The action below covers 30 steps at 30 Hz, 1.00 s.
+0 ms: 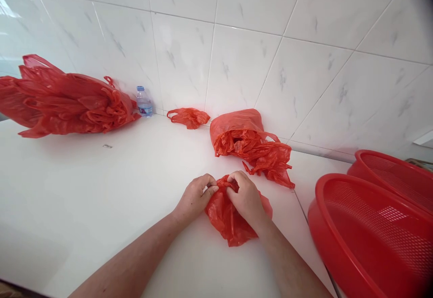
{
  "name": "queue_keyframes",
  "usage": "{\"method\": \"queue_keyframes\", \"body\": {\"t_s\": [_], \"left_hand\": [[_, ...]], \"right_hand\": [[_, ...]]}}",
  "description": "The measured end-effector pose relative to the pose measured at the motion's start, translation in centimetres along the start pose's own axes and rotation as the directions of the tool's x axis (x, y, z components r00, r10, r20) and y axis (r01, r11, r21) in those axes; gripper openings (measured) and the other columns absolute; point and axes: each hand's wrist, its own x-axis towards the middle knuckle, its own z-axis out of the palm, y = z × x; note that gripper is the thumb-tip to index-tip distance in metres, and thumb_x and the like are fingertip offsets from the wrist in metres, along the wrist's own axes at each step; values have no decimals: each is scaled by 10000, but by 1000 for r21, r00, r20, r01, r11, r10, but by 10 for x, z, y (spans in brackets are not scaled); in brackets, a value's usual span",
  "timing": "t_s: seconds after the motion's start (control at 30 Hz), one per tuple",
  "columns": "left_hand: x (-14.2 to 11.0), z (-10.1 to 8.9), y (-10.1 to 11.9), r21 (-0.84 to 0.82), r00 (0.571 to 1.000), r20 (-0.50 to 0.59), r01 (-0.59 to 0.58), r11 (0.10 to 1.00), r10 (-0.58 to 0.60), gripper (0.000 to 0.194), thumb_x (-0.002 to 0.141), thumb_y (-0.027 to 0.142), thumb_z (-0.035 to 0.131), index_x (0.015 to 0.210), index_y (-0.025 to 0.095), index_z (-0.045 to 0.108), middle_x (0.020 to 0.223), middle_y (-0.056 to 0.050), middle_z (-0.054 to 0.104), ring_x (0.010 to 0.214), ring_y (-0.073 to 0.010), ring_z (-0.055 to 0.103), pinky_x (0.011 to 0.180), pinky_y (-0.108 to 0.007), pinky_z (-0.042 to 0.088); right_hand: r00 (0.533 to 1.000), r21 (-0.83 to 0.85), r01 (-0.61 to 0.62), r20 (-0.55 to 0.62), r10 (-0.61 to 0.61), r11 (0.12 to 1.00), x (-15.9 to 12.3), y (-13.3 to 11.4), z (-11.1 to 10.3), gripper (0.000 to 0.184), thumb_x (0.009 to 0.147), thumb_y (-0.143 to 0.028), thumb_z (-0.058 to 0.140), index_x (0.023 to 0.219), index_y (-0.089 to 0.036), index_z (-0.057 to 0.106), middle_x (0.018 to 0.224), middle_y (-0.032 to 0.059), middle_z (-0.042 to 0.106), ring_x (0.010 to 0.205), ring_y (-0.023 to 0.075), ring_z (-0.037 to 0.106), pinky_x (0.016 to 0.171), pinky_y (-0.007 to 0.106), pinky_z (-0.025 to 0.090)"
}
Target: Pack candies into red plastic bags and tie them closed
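A crumpled red plastic bag [233, 226] lies on the white table in front of me. My left hand [198, 194] pinches its upper left edge between thumb and finger. On the other side of the same gathered edge, my right hand [245, 194] is closed on the plastic, its fingertips partly hidden by the folds. Just beyond my hands rests a larger red bag [237, 121] on its side, its mouth toward me, with more crumpled red bags [267, 153] spilling out to the right.
Against the tiled wall [182, 54] lie a small red bag [190, 117], a water bottle [145, 102] with a blue cap and, at left, a big heap of red bags [67, 102]. Two red plastic baskets [326, 212] stand at right. A small scrap [107, 146] is on the table [101, 190].
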Motion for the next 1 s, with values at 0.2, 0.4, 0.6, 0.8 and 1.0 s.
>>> {"method": "queue_keyframes", "body": {"t_s": [0.2, 0.4, 0.6, 0.8, 1.0], "left_hand": [[-1, 1, 1, -27, 1000, 5, 13, 1000, -13, 110, 860, 270, 444, 790, 226, 517, 818, 13, 618, 740, -145, 557, 631, -258, 443], [0, 1, -1, -11, 1000, 14, 17, 1000, -17, 106, 864, 263, 448, 786, 227, 511, 807, 14, 609, 747, -151, 553, 649, -275, 442], [3, -2, -6, 71, 977, -117, -168, 983, 176, 106, 859, 185, 468, 767, 219, 509, 947, -22, 594, 930, -172, 539, 829, -328, 438], [6, -16, -7, 262, 880, -332, -259, 930, 338, 126, 895, 206, 438, 786, 216, 499, 1077, -65, 570, 1036, -197, 515, 879, -377, 427], [12, -35, -12, 521, 736, -400, -308, 796, 547, 108, 891, 176, 456, 797, 212, 495, 1012, -59, 613, 998, -197, 550, 898, -395, 400]], "right_hand": [[997, 24, -73, -18, 74, 997, -1, -2, 6, 219, 783, -162, 433, 930, -273, 551, 823, -35, 642, 746, 165, 578, 699, 305, 428], [989, 452, -130, 121, 83, 883, 0, 0, -1, 275, 774, -157, 431, 963, -247, 610, 1003, -9, 655, 919, 164, 601, 817, 303, 462], [987, 518, -153, 40, 155, 842, 7, 4, -3, 176, 802, -313, 541, 869, -202, 660, 890, 30, 678, 850, 185, 613, 797, 316, 469], [919, 463, -66, -318, 235, 884, 15, 3, -18, 158, 767, -256, 547, 917, -206, 545, 839, 18, 599, 764, 161, 579, 721, 302, 478], [826, 308, -66, -516, 225, 949, 21, 26, -38, 181, 721, -209, 518, 901, -201, 528, 836, 29, 562, 764, 168, 547, 716, 315, 458]]}}
